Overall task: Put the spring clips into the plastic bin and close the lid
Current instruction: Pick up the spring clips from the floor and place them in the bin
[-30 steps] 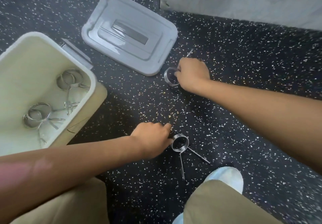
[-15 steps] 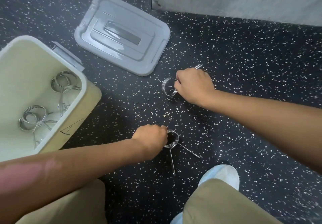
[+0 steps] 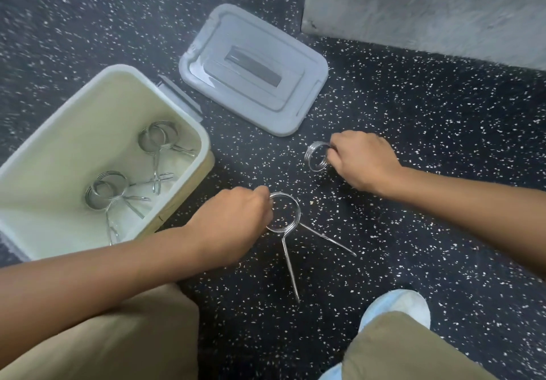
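My left hand (image 3: 236, 223) grips the coil of a steel spring clip (image 3: 291, 232) whose two long handles point toward me over the floor. My right hand (image 3: 363, 164) holds a second spring clip (image 3: 315, 158) by its handles, which my fingers hide; its coil sticks out to the left. The cream plastic bin (image 3: 183, 125) stands open at the left with two spring clips (image 3: 106, 193) (image 3: 156, 140) lying inside. Its grey lid (image 3: 254, 72) lies flat on the floor beyond the bin, detached.
The floor is dark speckled rubber. A grey concrete wall (image 3: 428, 4) rises at the back right. My knees in tan trousers (image 3: 103, 344) and a light blue shoe (image 3: 396, 306) fill the bottom edge.
Both hands have closed on their clips and drawn them slightly toward me and the bin. The camera has shifted, so the bin and lid sit further right in view.
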The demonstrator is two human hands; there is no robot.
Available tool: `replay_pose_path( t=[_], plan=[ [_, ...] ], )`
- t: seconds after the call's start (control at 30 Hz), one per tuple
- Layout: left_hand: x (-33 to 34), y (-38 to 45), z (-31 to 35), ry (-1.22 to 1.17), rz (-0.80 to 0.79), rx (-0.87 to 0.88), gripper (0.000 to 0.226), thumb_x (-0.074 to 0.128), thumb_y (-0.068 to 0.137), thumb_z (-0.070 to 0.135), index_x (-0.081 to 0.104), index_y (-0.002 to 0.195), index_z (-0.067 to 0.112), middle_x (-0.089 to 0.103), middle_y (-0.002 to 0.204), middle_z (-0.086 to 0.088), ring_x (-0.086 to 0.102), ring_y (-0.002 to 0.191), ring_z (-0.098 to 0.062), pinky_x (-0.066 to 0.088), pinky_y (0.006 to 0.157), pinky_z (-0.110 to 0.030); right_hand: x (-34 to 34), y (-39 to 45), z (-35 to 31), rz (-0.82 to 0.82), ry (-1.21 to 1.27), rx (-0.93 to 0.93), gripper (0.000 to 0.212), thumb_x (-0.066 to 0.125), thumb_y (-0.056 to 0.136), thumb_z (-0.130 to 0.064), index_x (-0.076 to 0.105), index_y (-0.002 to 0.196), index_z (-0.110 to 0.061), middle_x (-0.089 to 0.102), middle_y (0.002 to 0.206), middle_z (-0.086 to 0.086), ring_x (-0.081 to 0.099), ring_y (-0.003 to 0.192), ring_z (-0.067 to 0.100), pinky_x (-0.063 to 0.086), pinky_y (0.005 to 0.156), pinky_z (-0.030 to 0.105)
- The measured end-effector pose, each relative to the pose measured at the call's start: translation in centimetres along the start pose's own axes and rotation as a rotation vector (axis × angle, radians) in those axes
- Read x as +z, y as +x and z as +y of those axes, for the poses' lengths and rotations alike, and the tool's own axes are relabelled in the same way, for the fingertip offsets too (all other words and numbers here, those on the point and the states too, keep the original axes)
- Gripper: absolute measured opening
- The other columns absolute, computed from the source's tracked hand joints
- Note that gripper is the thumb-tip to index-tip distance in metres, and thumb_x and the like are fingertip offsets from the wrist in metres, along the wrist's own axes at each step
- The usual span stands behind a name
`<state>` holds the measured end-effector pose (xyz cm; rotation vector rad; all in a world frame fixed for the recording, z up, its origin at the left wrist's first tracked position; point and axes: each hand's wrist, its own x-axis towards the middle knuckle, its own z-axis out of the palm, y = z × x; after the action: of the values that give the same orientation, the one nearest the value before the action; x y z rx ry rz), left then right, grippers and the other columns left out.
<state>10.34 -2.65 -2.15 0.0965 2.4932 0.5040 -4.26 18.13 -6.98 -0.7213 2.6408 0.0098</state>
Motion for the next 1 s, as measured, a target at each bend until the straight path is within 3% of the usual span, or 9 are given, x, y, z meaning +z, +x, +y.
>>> replay_pose_path(
  t=[0.23, 0.43, 0.57, 0.73, 0.83, 1.0],
  plan=[
    [-4.0, -2.8, -2.7, -0.071, 0.203, -0.063, 0.030, 0.031, 0.105, 0.040, 0.037, 0.082, 0.021, 0.042, 0.065, 0.006, 0.037, 0.056, -0.013, 0.027, 0.056, -0.037, -3.8, 0.3, -4.4, 0.068, 0.128, 0.038, 0.031, 0.044, 0.100, -0.040, 0.056, 0.082, -0.017, 0.059, 0.079, 0.003, 0.055, 0.072, 0.029, 0.039, 0.063, 0.036],
    [-6.4, -5.6, -5.8, -0.143, 0.359, -0.083, 0.039, 0.027, 0.102, 0.043, 0.047, 0.083, 0.016, 0.049, 0.061, 0.001, 0.046, 0.056, -0.020, 0.031, 0.056, -0.037, -7.5, 0.7, -7.9, 0.151, 0.270, -0.012, 0.042, 0.050, 0.097, -0.041, 0.041, 0.060, -0.024, 0.056, 0.062, -0.002, 0.055, 0.064, 0.029, 0.037, 0.058, 0.035],
    [-8.5, -7.4, -8.5, -0.126, 0.456, -0.127, 0.046, 0.028, 0.103, 0.042, 0.056, 0.083, 0.012, 0.058, 0.062, -0.006, 0.054, 0.057, -0.031, 0.045, 0.056, -0.043, -9.5, 1.4, -9.7, 0.204, 0.369, -0.040, 0.039, 0.052, 0.095, -0.042, 0.052, 0.064, -0.018, 0.056, 0.061, -0.003, 0.054, 0.065, 0.030, 0.041, 0.060, 0.038],
    [-10.3, -9.0, -13.7, -0.043, 0.440, -0.276, 0.049, 0.028, 0.102, 0.044, 0.059, 0.081, 0.012, 0.065, 0.064, -0.010, 0.061, 0.059, -0.035, 0.053, 0.062, -0.048, -11.5, 2.4, -12.4, 0.240, 0.489, -0.071, 0.035, 0.050, 0.095, -0.034, 0.070, 0.076, -0.012, 0.069, 0.070, 0.000, 0.061, 0.070, 0.022, 0.047, 0.068, 0.037],
    [-10.9, -9.7, -16.4, 0.073, 0.417, -0.367, 0.054, 0.026, 0.102, 0.044, 0.056, 0.073, 0.011, 0.062, 0.064, -0.016, 0.060, 0.058, -0.038, 0.054, 0.062, -0.049, -12.3, 3.1, -14.5, 0.241, 0.579, -0.097, 0.033, 0.051, 0.096, -0.029, 0.070, 0.074, -0.014, 0.069, 0.067, -0.006, 0.058, 0.061, 0.005, 0.043, 0.062, 0.030],
    [-10.7, -9.9, -18.4, 0.226, 0.310, -0.533, 0.042, 0.039, 0.104, 0.027, 0.049, 0.069, 0.006, 0.056, 0.066, -0.018, 0.058, 0.063, -0.041, 0.052, 0.061, -0.043, -13.0, 4.7, -19.2, 0.264, 0.698, -0.160, 0.035, 0.053, 0.094, -0.025, 0.072, 0.073, -0.005, 0.070, 0.064, 0.001, 0.049, 0.045, 0.003, 0.037, 0.049, 0.024]
  ],
)
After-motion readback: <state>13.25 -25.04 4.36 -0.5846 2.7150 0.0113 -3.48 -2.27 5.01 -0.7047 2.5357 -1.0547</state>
